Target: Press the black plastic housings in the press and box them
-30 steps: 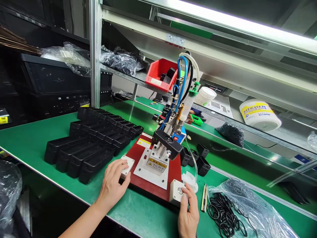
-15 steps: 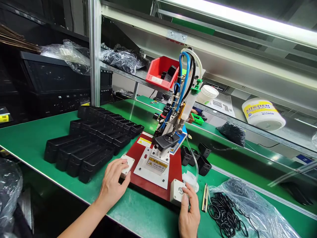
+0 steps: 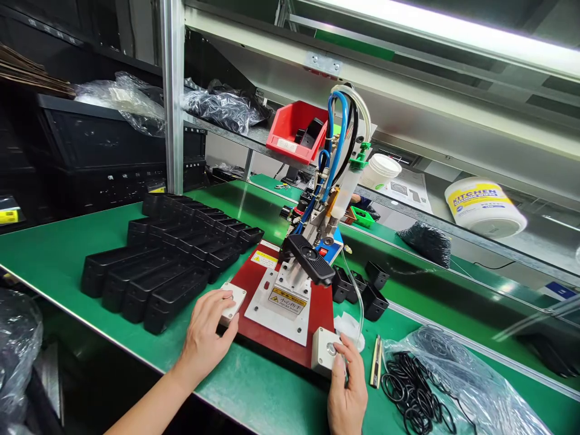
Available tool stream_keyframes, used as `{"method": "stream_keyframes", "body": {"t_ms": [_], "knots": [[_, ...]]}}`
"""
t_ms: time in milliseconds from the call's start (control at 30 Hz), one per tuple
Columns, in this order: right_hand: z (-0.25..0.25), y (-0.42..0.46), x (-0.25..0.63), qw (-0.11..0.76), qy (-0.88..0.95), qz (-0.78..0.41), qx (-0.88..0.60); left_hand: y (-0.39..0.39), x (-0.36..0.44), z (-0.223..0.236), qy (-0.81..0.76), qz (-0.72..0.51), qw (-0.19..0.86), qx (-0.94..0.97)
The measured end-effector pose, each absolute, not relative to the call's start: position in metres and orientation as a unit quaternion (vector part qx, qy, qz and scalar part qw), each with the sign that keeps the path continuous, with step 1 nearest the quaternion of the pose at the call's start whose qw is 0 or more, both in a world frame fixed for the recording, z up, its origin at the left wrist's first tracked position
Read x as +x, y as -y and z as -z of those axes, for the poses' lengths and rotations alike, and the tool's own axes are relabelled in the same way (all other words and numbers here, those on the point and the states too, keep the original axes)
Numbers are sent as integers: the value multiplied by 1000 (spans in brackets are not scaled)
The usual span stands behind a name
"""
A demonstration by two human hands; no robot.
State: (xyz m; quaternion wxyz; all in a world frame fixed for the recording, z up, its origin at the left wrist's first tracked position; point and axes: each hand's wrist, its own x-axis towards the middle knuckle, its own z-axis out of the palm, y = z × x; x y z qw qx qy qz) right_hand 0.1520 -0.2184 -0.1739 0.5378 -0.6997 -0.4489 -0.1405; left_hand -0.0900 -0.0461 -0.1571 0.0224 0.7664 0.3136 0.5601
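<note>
My left hand (image 3: 211, 323) rests on a white button box (image 3: 234, 300), fingertips over its button and thumb spread along the near side. My right hand (image 3: 348, 386) touches a second white button box (image 3: 322, 347); its fingers reach over the top by the round metal button and the thumb lies at the front. Neither hand grips a part. Between them stands a bench dispensing machine with a syringe (image 3: 347, 190) and blue tubes (image 3: 339, 130). On its fixture a black oblong housing (image 3: 312, 258) sits tilted, its right end lower. A red base plate (image 3: 276, 336) lies beneath.
Rows of black housings (image 3: 156, 284) lie to the left. Several black blocks (image 3: 374, 299) stand behind the right box. Black rubber rings (image 3: 414, 393) and a clear bag (image 3: 471, 374) lie at right, beside a cutter knife (image 3: 376, 362). A red bin (image 3: 294, 130) hangs over the bench.
The black housing on the fixture has turned clockwise: its right end has swung down and its left end up. Both hands have stayed on the button boxes.
</note>
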Motion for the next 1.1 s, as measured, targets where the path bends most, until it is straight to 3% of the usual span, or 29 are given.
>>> {"method": "stream_keyframes", "body": {"t_ms": [1100], "knots": [[174,218,153,537,453,143,-697,46,-90,159,-313,-555,28,770]]}}
